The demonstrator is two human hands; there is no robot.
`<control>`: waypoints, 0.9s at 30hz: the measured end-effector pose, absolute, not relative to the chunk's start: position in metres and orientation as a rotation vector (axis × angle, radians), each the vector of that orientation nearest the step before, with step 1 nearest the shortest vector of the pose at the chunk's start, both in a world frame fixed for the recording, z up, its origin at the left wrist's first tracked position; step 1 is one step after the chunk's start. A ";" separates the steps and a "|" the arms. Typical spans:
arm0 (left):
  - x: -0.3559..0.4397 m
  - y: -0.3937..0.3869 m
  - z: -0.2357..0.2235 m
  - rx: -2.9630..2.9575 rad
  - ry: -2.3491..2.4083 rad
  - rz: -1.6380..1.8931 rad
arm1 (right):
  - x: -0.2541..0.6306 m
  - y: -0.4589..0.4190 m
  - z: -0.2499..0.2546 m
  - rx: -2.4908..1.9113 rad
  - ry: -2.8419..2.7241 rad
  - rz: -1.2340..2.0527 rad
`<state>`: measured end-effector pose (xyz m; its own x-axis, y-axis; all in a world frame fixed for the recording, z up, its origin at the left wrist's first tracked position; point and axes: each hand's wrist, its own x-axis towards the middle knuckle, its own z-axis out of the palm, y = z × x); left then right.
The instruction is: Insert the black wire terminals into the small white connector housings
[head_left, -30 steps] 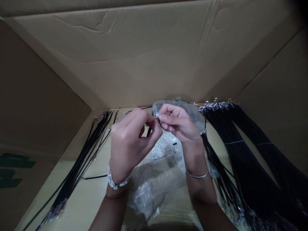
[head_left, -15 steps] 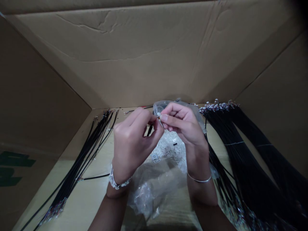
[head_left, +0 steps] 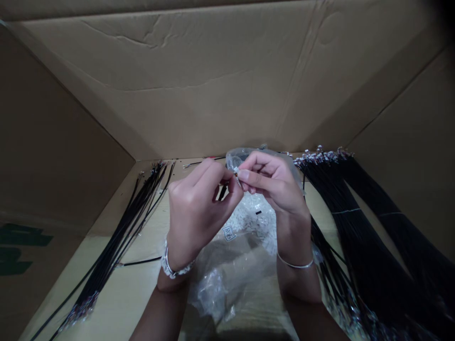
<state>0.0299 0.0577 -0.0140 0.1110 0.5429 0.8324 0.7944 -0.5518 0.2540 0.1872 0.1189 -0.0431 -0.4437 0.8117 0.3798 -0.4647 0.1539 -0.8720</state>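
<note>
Both my hands meet above a clear plastic bag [head_left: 227, 265] of small white connector housings [head_left: 249, 220]. Between the fingertips of my right hand [head_left: 275, 187] is one white connector housing [head_left: 236, 169], pinched by thumb and forefinger. My left hand [head_left: 199, 199] is closed on the thin coloured wires [head_left: 238, 177] of a black cable [head_left: 222, 192], right at that housing. Most of the cable is hidden behind my left hand. Whether the wire ends sit inside the housing is too small to tell.
On the left lies a bundle of black cables [head_left: 124, 241] with bare coloured ends. Thick tied bundles of black cables [head_left: 355, 227] with white connectors at their far ends fill the right. Cardboard walls [head_left: 213, 109] enclose the table [head_left: 117, 293] at the back and sides.
Both hands have shifted very slightly to the right together, still pinching the same housing and wires. Everything else lies as before.
</note>
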 end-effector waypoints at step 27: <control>0.030 0.059 -0.015 -2.097 -1.353 -1.386 | 0.184 0.122 -0.045 -0.374 -1.326 1.557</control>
<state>0.0296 0.0589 -0.0154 0.0985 0.5446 0.8329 0.8195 -0.5192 0.2425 0.1839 0.1219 -0.0451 -0.4387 0.8249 0.3565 -0.4835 0.1177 -0.8674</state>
